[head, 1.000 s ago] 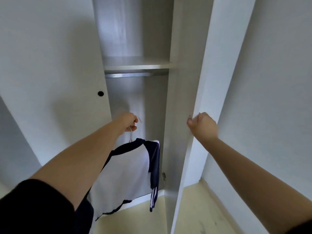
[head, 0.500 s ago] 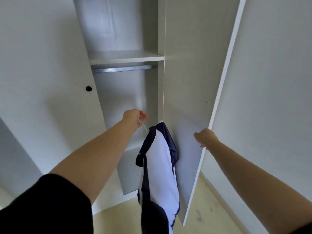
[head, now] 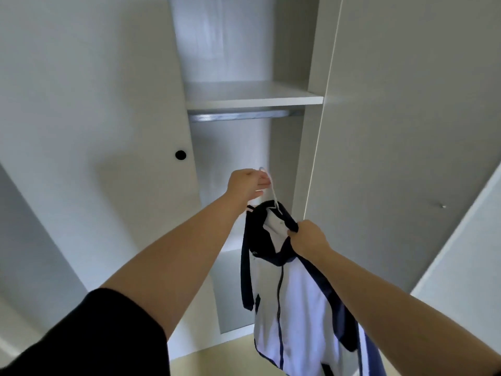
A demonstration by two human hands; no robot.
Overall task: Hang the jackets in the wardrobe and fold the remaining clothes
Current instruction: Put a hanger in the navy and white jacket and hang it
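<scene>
1. Head view, hands: gripped the hook of a white hanger [head: 273, 192] in the left hand [head: 245, 184], fingers curled round it; pinched the navy collar [head: 288, 222] with the right hand [head: 309, 240], thumb and fingers closed on the cloth.
2. Head view, garment: carried a white-and-navy jacket [head: 295, 308] on that hanger, just below the left hand; showed a dark zip down the front; hung down toward the pale yellow floor [head: 217, 359]; held in front of the open wardrobe [head: 230, 158], well below the metal rail [head: 238, 115], not yet hooked on it.
3. Head view, wardrobe: had a white shelf [head: 252, 95] directly above the rail; stood with the right door [head: 393, 131] swung open, near the right hand but apart from it; bore a small round black fitting [head: 180, 155] on the left door [head: 95, 118]; cannot tell whether knob or hole.
4. Head view, lower left: wore a black sleeve [head: 95, 335] on the left arm.
</scene>
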